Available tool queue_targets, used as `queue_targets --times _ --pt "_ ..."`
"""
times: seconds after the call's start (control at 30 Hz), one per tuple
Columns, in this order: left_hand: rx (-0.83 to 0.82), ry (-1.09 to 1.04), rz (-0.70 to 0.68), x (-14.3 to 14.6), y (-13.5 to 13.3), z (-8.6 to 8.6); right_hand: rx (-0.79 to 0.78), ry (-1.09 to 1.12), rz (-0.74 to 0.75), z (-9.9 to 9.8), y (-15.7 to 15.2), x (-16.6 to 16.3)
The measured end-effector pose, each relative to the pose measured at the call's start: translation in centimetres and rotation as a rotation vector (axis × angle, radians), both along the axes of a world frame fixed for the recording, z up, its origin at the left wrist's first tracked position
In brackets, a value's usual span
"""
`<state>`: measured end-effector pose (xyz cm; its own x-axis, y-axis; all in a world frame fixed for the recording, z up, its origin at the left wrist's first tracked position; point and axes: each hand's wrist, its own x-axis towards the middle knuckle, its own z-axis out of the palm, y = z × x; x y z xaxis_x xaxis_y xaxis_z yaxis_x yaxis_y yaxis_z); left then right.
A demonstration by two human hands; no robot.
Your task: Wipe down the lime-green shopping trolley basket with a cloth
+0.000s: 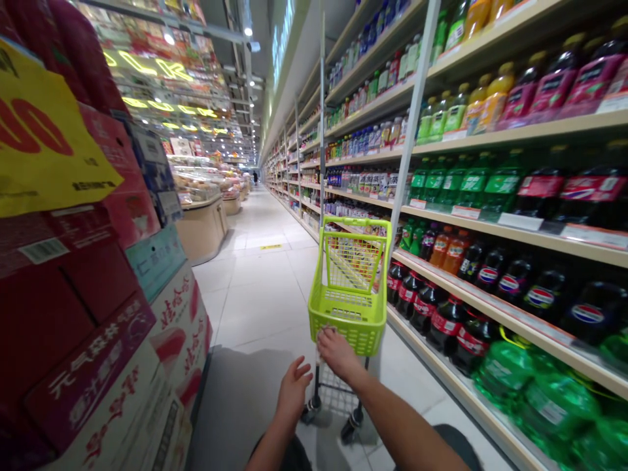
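A lime-green shopping cart (pixel 328 307) stands just ahead of me on dark legs with black wheels. My right hand (pixel 337 351) is at the near left corner of its basket, fingers curled and bent inward. Something small and greyish shows at those fingertips, too blurred to name; whether the hand grips the basket wall too is unclear. Lower and to the left, my left hand (pixel 296 384) is in the air beside the cart, its fingers apart and holding nothing. The basket's floor and slotted walls are visible, and a slotted panel (pixel 354 261) rises at the far end.
Shelves of drinks line the right, with cola bottles (pixel 446 320) and large green bottles (pixel 505 369) low down. Stacked cartons (pixel 171 320) under a yellow price sign (pixel 44 131) crowd the left. A tiled aisle (pixel 265 281) runs ahead past a rounded display counter (pixel 201 229).
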<state>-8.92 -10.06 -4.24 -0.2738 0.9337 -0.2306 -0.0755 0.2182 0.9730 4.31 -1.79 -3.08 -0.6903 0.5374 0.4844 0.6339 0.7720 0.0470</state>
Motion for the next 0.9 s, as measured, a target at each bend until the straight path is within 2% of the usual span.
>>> queue_targets --times 0.07,0.1,0.2,0.3,0.37,0.57,0.63,0.8,0.9 --pt "-0.002 0.006 0.015 0.0 0.2 0.1 -0.013 -0.004 -0.01 -1.4 -0.9 0.7" --pt "-0.009 0.011 0.026 0.0 0.3 0.2 -0.013 0.004 -0.01 -1.4 -1.2 0.9" --pt "-0.022 0.011 0.063 0.4 0.7 0.8 -0.043 0.158 0.025 0.9 -1.2 0.7" --pt "-0.008 -0.024 0.102 1.3 0.9 1.9 -0.262 0.492 0.008 3.5 -1.2 -0.2" --pt "0.001 -0.086 0.11 2.0 0.9 2.7 -0.402 0.636 -0.04 3.9 -1.8 -0.8" --pt "0.138 -0.516 0.001 4.0 0.3 3.6 -0.901 1.131 -0.134 1.8 -5.1 -1.7" --pt "0.169 -0.625 -0.011 4.6 0.1 3.3 -0.969 1.182 -0.174 1.5 -5.3 -1.5" --pt "0.142 -0.711 -0.001 5.3 0.0 2.5 -0.909 1.145 -0.248 1.9 -4.7 -0.2" --pt "0.058 -0.669 0.091 5.0 0.1 2.6 -0.604 1.037 -0.226 2.0 -5.5 0.4"
